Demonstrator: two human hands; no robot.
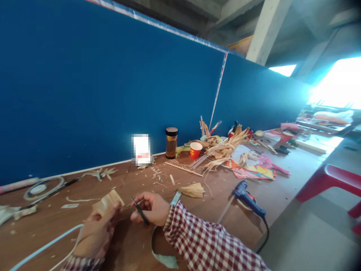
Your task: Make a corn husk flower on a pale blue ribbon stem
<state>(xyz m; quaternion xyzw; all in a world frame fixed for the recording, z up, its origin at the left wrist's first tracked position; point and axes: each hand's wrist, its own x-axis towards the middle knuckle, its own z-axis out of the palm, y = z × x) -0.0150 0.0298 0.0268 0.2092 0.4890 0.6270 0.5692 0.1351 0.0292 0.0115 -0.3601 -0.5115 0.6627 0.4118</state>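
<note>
My left hand [97, 229] is closed around a pale strip of dried corn husk [108, 201], held up just above the brown worktable [197, 214]. My right hand [152, 208], in a red checked sleeve, grips a small pair of dark scissors [140, 211] whose tips point toward the husk piece. The two hands sit close together near the table's front edge. A loose folded husk [192, 190] lies to the right of my right hand.
A blue glue gun [248, 199] with its black cord lies at the right. Farther back stand a red paper cup [195, 150], a dark-lidded jar [171, 142] and a heap of husks [222, 148]. A blue partition [98, 86] backs the table. A red stool [335, 184] stands right.
</note>
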